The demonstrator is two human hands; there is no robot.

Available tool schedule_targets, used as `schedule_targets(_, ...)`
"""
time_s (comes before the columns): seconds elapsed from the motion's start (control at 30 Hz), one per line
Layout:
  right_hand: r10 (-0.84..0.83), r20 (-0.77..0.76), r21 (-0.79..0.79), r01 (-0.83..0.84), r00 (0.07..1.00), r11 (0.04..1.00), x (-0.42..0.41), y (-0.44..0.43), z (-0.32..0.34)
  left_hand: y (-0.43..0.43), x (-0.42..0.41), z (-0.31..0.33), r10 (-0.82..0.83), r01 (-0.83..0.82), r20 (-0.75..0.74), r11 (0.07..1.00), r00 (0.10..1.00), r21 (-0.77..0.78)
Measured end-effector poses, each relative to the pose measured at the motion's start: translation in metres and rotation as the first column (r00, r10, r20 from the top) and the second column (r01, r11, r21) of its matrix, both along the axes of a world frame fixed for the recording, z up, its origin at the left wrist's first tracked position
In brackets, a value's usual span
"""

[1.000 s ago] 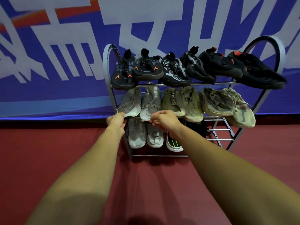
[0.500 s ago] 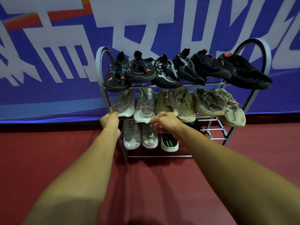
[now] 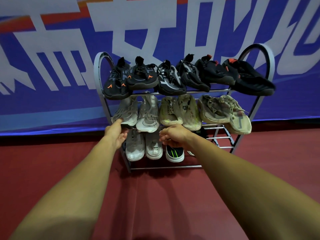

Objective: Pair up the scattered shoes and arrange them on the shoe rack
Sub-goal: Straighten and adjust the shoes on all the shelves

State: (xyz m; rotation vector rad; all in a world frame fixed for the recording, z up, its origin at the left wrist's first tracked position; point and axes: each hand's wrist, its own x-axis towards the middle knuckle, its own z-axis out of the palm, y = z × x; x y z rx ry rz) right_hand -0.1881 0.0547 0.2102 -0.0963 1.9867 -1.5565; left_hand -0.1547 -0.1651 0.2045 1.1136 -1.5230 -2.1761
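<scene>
Grip, both hands bare and holding nothing: left hand (image 3: 116, 135) spread, fingers straight, one fingertip touching the toe of the pale grey shoe (image 3: 126, 110) at the left end of the middle tier; right hand (image 3: 174, 135) loosely curled just below the toe of the white partner shoe (image 3: 149, 115), contact not discernible. Housing: shoe rack (image 3: 97, 70), three tiers of metal rails, standing on the red floor (image 3: 155, 196) against a blue banner (image 3: 52, 94). Top tier, six black shoes; middle tier, six pale shoes, toes overhanging the front rail; bottom tier, two white shoes, one green-striped black shoe (image 3: 174, 153), a further shoe mostly hidden by the right arm. Handling, judged: knit trainers, light, soft-uppered, bendable, not fragile, liable to slide on the rails. Best taken at the heel collar or pinched across the midfoot; toes nudged to align a pair.
</scene>
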Motion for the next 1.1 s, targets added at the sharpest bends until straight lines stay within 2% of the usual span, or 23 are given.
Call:
schedule_targets(0.1, -0.023, -0.007, 0.015, 0.023, 1.0, 1.0, 0.002, 0.004, 0.0, 0.012, 0.005, 0.002, -0.096, 0.095, 0.016, 0.995, 0.995, 0.009)
schedule_targets(0.37, -0.021, -0.023, 0.056, 0.022, 1.0, 0.998, 0.016, 0.017, 0.0, 0.033, 0.029, -0.004, -0.371, 0.393, 0.16, 0.91, 0.915, -0.136)
schedule_targets(0.63, -0.03, 0.024, 0.084, 0.028, 0.999, 0.996, 0.03, -0.003, -0.037, 0.041, 0.048, -0.03, -0.417, 0.505, 0.337, 0.829, 0.844, -0.24)
schedule_targets(0.8, -0.05, 0.052, 0.142, 0.042, 0.997, 0.989, 0.032, -0.02, -0.076, 0.049, 0.045, -0.053, -0.435, 0.56, 0.418, 0.792, 0.797, -0.243)
schedule_targets(0.97, -0.071, 0.142, 0.163, 0.047, 0.987, 0.986, 0.026, -0.037, -0.102, 0.051, 0.032, -0.072, -0.451, 0.587, 0.459, 0.781, 0.765, -0.211)
schedule_targets(1.1, -0.176, 0.239, 0.175, 0.136, 0.955, 0.975, 0.012, -0.052, -0.121, 0.051, 0.013, -0.085, -0.438, 0.579, 0.486, 0.794, 0.757, -0.186)
